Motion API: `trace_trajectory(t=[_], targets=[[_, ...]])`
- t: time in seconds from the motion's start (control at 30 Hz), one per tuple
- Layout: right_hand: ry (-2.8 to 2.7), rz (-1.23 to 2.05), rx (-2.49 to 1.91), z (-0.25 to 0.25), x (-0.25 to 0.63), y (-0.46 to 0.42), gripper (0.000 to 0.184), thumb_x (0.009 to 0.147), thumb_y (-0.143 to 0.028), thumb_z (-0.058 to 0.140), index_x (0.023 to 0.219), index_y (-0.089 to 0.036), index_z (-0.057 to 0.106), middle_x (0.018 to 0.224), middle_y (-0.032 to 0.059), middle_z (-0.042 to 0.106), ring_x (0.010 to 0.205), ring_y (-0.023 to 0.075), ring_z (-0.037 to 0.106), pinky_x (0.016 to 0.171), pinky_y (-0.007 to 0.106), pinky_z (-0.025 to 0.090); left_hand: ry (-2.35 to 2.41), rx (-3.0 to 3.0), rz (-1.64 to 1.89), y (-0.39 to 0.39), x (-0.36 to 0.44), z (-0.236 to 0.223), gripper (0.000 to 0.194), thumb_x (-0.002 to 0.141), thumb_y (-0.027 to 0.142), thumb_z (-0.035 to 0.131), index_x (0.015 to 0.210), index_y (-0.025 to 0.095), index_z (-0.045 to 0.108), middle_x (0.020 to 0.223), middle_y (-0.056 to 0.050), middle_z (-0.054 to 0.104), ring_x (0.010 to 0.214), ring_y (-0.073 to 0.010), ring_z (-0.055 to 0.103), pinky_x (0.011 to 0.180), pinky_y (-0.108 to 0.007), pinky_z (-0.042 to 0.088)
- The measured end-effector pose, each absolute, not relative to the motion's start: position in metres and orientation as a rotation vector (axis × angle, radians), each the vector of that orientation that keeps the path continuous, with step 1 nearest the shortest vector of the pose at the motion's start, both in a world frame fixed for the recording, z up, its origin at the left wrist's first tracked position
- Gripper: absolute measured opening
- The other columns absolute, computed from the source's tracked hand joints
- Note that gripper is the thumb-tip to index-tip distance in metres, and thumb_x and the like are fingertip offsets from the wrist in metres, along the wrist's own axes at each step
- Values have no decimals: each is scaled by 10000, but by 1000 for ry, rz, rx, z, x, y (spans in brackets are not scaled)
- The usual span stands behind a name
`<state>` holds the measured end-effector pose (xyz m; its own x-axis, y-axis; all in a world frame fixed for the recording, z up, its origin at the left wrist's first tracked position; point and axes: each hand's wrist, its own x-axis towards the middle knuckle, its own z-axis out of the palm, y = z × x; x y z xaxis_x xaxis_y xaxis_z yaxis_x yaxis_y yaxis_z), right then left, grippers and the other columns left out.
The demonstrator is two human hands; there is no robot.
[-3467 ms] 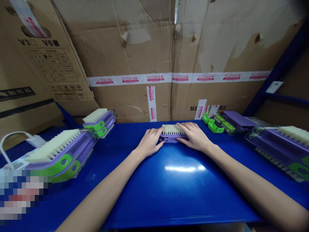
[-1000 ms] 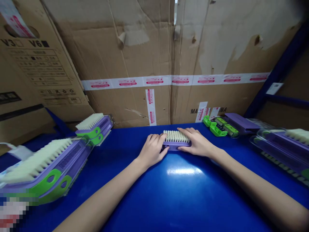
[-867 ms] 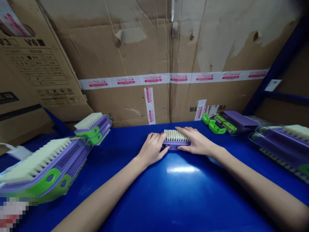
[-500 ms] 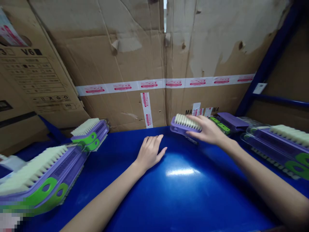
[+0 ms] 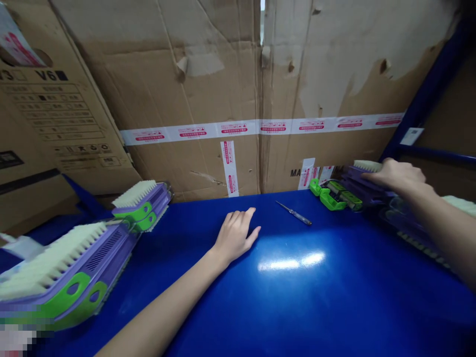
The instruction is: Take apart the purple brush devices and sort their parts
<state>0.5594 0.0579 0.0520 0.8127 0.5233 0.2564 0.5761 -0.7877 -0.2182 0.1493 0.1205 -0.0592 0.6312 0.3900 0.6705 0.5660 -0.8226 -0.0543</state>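
My left hand (image 5: 235, 234) rests on the blue table (image 5: 290, 307) with nothing in it, thumb and fingers apart. At the far right, my right hand (image 5: 403, 177) grips a purple brush head (image 5: 366, 166) with cream bristles facing up. It is over the purple casing (image 5: 362, 191) there; I cannot tell if they touch. A slim screwdriver (image 5: 295, 214) with a clear handle lies between my hands, its tip pointing back and left. Green plastic parts (image 5: 332, 198) and green blocks sit left of the purple casing.
Purple and green brushes stacked in pairs stand at left, a large pair (image 5: 94, 258) in front and another pair (image 5: 143, 208) behind. More brushes (image 5: 420, 233) lie at right, partly behind my forearm. Taped cardboard (image 5: 186, 163) walls the back; a blue post (image 5: 420, 104) rises at right.
My right hand has lifted the brush head from between my hands and carried it to the far right. My left hand has let go and stays put. The screwdriver has come into full view.
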Motion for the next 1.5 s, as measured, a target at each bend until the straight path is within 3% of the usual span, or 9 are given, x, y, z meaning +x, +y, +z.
trace_trajectory(t=[0.13, 0.3, 0.53, 0.7, 0.87, 1.1, 1.33, 1.5], targets=[[-776, -224, -2701, 48, 559, 62, 824, 756, -679, 547, 1264, -30, 537, 1147, 340, 534, 1048, 386, 528, 626, 407, 300, -776, -2587, -974, 120, 149, -58, 409, 900, 343, 483, 1255, 147, 434, 947, -110, 655, 853, -250, 608, 761, -383, 468], [-765, -210, -2757, 44, 546, 64, 675, 800, -526, 584, 1306, -91, 481, 1220, 305, 522, 1129, 379, 503, 707, 407, 319, -794, -2601, -975, 120, 149, -57, 398, 895, 333, 489, 1242, 144, 444, 928, -106, 653, 846, -251, 606, 761, -384, 469], [-784, -195, -2797, 36, 556, 70, 663, 814, -547, 543, 1294, -95, 470, 1234, 293, 509, 1174, 407, 447, 839, 488, 262, -819, -2621, -973, 120, 149, -58, 398, 892, 327, 491, 1245, 151, 440, 929, -101, 655, 841, -246, 609, 764, -387, 469], [-906, -576, -2678, 31, 541, 72, 655, 852, -544, 476, 1270, -39, 482, 1268, 348, 436, 1182, 428, 379, 809, 505, 250, -877, -2659, -900, 121, 150, -58, 399, 877, 327, 529, 1221, 135, 472, 938, -102, 665, 854, -246, 615, 775, -386, 468], [-1410, -906, -2275, 12, 471, 76, 492, 899, -432, 410, 1235, -90, 520, 1110, 228, 582, 1007, 323, 495, 763, 419, 296, -1022, -2727, -712, 119, 150, -54, 253, 900, 331, 502, 1063, 153, 576, 983, -98, 671, 907, -255, 611, 783, -394, 462], [-2273, -748, -1639, -43, 391, 76, 369, 939, -287, 383, 1224, -137, 564, 1126, 138, 626, 989, 249, 550, 808, 358, 387, -1047, -2750, -573, 116, 149, -49, 239, 924, 329, 455, 974, 157, 614, 960, -86, 663, 922, -239, 594, 800, -373, 458], [-2238, -543, -1698, -55, 396, 71, 337, 927, -262, 422, 1192, -136, 589, 1105, 132, 617, 978, 251, 552, 801, 375, 433, -1001, -2711, -467, 116, 147, -43, 281, 931, 342, 425, 958, 143, 621, 934, -103, 653, 920, -257, 585, 785, -390, 450], [-2236, -467, -1733, -55, 399, 71, 335, 932, -262, 412, 1183, -136, 596, 1111, 130, 615, 989, 257, 547, 817, 393, 434, -1185, -2567, -405, 138, 129, -15, 336, 926, 389, 420, 1017, 133, 618, 977, -129, 654, 963, -275, 581, 823, -399, 434]])
